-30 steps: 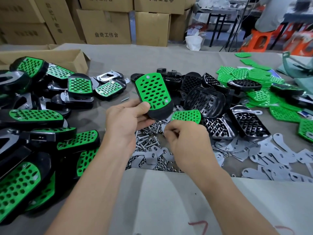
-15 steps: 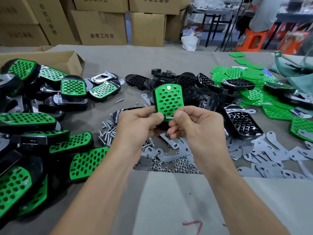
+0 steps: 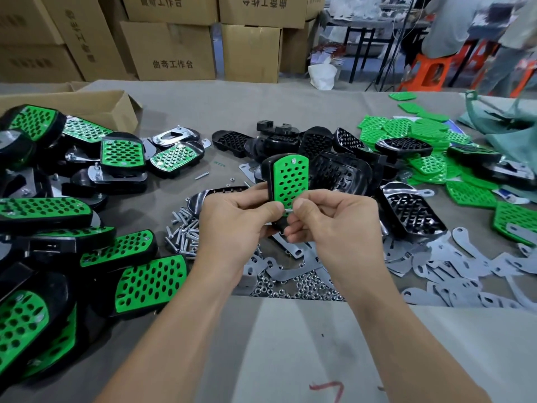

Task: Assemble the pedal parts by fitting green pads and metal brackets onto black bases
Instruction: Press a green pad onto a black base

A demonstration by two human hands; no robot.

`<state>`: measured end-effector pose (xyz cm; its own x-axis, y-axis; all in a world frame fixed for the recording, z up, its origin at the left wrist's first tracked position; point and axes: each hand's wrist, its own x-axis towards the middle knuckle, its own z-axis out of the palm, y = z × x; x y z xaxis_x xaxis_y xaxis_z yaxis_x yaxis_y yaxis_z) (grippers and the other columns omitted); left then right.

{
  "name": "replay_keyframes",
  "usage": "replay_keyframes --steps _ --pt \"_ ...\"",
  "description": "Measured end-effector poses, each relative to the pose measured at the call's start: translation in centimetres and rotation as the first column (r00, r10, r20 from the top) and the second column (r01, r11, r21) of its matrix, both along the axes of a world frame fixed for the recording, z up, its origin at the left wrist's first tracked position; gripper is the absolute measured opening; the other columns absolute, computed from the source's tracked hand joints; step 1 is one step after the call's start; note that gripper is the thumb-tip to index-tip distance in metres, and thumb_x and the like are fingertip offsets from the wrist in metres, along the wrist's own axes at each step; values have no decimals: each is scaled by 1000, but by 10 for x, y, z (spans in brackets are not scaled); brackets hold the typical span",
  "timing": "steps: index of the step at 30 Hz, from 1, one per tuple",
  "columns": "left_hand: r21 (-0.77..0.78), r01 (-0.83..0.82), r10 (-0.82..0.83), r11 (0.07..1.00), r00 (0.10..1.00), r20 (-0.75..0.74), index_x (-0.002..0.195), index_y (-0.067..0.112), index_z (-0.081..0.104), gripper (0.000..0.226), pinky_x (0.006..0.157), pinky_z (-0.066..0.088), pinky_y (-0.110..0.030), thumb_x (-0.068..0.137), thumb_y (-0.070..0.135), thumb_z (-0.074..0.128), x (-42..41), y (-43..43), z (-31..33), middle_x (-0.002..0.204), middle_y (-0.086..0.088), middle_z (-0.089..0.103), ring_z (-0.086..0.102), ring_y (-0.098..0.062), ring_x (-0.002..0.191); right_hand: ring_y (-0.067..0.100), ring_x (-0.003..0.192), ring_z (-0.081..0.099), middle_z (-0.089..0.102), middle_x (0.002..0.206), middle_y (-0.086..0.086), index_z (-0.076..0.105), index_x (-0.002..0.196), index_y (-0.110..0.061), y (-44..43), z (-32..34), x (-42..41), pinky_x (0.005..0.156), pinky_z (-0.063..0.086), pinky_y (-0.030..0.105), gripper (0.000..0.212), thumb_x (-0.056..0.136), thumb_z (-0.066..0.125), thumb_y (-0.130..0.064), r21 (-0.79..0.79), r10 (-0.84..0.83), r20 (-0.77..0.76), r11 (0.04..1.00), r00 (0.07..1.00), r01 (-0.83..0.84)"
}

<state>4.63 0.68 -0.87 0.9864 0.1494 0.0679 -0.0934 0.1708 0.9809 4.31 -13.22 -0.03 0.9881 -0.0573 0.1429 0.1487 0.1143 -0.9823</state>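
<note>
Centrally, the left hand (image 3: 235, 219) wraps its fingers (image 3: 270, 210) around a black base (image 3: 266, 175) with green pad (image 3: 290, 178); right hand (image 3: 340, 225) pinches a screw (image 3: 288, 210). At 11 o'clock, a carton (image 3: 171, 50) reads 曲奇工作台.

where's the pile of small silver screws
In the head view, the pile of small silver screws lies just left of the left hand, right of the stacked green-padded black pedals.

Glossy black plastic bases (image 3: 412, 214), matt green perforated pads (image 3: 470, 194), shiny metal brackets (image 3: 453, 264).
</note>
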Motion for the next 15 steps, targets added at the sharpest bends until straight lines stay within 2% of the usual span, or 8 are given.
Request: replay_keyframes --steps 4,7,9,10,12,14,15 --pt "15 -30 30 999 999 -16 92 13 84 26 77 65 -50 83 -9 73 1 0 -1 108 -1 79 78 -28 89 22 49 66 70 63 15 76 72 -8 -3 -1 0 51 55 26 26 93 65 4 61 37 -39 998 999 -35" --pt "16 -52 52 999 998 -34 91 12 84 25 78 64 -53 82 -9 75 0 -2 -2 109 0 79 78 -29 91 18 51 65 71 64 7 76 74 -14 -3 -5 1 51 53 26 18 88 73 -4 -81 -57 38 995 998 60" --pt "-27 -65 63 998 996 -61 91 9 84 23 77 65 -52 80 -10 75 0 -3 -2 111 -3 78 77 -32 93 9 65 66 74 74 -5 76 84 -25 -2 -6 1 60 52 21 11 79 84 -20 -241 -147 80 957 986 162" --pt "-56 -68 63 996 995 -75 92 6 83 22 75 65 -50 80 -11 75 0 -4 -2 112 -6 78 77 -33 94 6 74 65 74 80 -11 75 92 -31 -2 -8 1 67 51 20 18 77 85 -29 -308 -175 83 932 981 192" --pt "-108 -76 65 991 993 -98 92 0 82 19 68 65 -43 81 -12 72 -2 -6 -1 112 -12 77 77 -33 91 7 90 63 72 95 -15 73 105 -38 0 -10 1 81 53 29 27 80 80 -41 -371 -203 82 903 976 219" --pt "-129 -74 61 989 992 -107 88 -1 82 19 58 63 -40 82 -14 70 -4 -9 0 107 -15 77 78 -33 80 9 109 62 67 117 -14 70 115 -39 3 -11 1 96 52 35 33 82 74 -44 -406 -204 105 884 973 229" --pt "-134 -74 60 988 992 -109 87 0 82 19 56 62 -41 82 -14 70 -5 -11 0 104 -16 78 77 -33 76 10 113 63 66 121 -12 69 117 -38 3 -11 2 99 52 35 34 84 74 -41 -403 -182 102 892 978 207"
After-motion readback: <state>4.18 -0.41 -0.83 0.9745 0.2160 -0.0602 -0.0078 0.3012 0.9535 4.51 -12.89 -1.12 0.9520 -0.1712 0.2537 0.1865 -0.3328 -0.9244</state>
